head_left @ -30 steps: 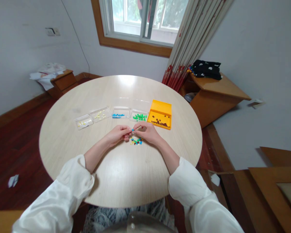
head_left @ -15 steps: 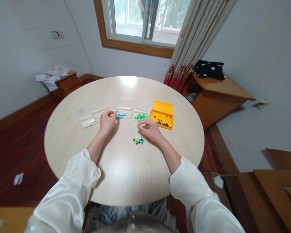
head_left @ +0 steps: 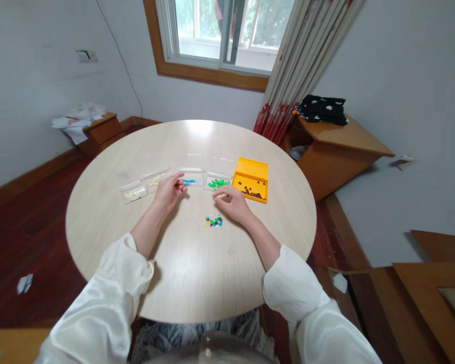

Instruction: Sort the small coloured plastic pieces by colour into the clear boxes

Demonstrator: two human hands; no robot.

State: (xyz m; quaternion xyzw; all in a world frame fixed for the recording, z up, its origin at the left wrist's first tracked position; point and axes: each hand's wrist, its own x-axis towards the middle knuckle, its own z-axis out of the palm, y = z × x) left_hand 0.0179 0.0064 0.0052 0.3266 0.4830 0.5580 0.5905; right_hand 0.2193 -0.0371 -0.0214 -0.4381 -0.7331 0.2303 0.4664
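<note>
My left hand (head_left: 169, 191) is at the near left edge of the clear box with blue pieces (head_left: 189, 181), its fingers apart and nothing visible between them. My right hand (head_left: 232, 201) hovers just in front of the clear box with green pieces (head_left: 219, 183); its thumb and fingertips are close together, and whether they hold a small piece is too small to tell. Nearer to me, a small pile of mixed coloured pieces (head_left: 214, 221) lies on the table. A yellow box (head_left: 253, 166) with dark brown pieces stands open beyond my right hand.
Two more clear boxes stand on the left of the round table (head_left: 185, 283), one with pale pieces (head_left: 155, 181), one with yellow and white pieces (head_left: 133, 194). A wooden cabinet (head_left: 349, 139) with black cloth (head_left: 323, 109) is at the right, beside the curtain (head_left: 291, 65).
The fingers of my left hand have opened from a pinch over the blue pieces' box. My right hand has barely moved. The whole view has shifted slightly.
</note>
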